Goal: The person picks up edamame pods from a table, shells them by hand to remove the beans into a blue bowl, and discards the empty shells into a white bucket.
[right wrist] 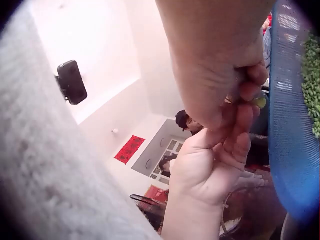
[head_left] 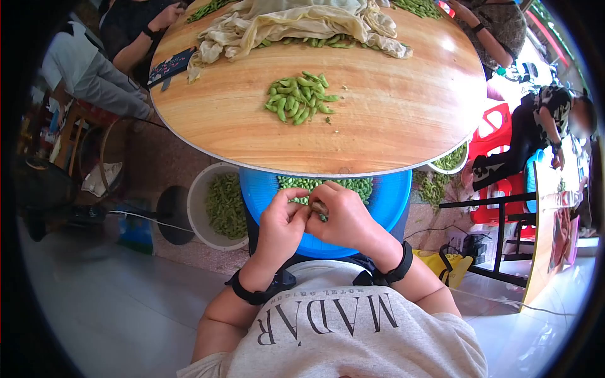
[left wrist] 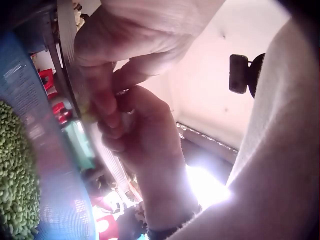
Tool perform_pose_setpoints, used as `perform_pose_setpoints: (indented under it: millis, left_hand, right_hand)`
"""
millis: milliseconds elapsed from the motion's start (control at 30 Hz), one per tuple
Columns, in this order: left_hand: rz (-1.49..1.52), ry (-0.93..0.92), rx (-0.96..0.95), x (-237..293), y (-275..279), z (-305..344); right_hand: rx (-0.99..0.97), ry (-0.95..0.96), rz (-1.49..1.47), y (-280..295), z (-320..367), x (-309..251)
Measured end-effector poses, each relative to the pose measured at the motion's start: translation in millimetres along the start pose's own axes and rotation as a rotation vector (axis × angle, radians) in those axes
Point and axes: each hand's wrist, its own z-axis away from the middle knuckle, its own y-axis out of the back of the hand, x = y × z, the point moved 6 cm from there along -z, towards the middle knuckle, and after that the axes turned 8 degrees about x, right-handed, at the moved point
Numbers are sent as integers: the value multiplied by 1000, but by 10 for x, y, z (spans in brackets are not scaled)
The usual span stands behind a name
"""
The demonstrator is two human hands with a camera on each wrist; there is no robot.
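My left hand (head_left: 282,225) and right hand (head_left: 345,219) meet fingertip to fingertip over a blue mesh basket (head_left: 251,188). A small green piece of a soybean pod (right wrist: 261,102) shows between the fingertips in the right wrist view; the fingers hide the rest. Both hands pinch at it with curled fingers. Shelled green beans (head_left: 356,186) lie in the basket beneath, seen also as beans (left wrist: 17,175) at the left of the left wrist view. A small heap of whole soybean pods (head_left: 296,97) lies on the round wooden table (head_left: 403,107) ahead of the hands.
A white bucket of pods (head_left: 225,208) stands left of the basket, another container of pods (head_left: 450,162) to the right under the table edge. A bunched cloth (head_left: 296,25) covers more pods. Other people's arms (head_left: 133,50) reach the table. Red stools (head_left: 495,132) stand at right.
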Motion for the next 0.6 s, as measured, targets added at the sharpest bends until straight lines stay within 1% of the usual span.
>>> perform_pose_setpoints:
  millis: [33,133,167,267,367,400,500,533,600]
  left_hand:
    - [31,6,9,-9,12,-8]
    - [143,165,-16,5,28,-7]
    - [146,172,-20,-1,29,-15]
    - [137,193,-30,-31,34,-21]
    - [118,199,-30,-45,35,-24]
    - [123,199,-20,-41,39,-19]
    - [113,177,-4,-6,57,-5]
    - [116,160,4,-6,43,8]
    - [107,117,19,7,25,15]
  right_hand:
    - [17,-4,-25,3,-5,4]
    - [29,-45,-149,-20,-13,113]
    - [26,-65,-198,-22,-11,159]
    - [-76,-391,-405,-106,55,356]
    - [-107,-506,-557,-127,92,424]
    - [-107,-490,-534,-103,93,423]
    - [17,-43,-219,56,32,224]
    - [12,-33,-188,61,31,187]
    - [-71,-246,-343,18,55,263]
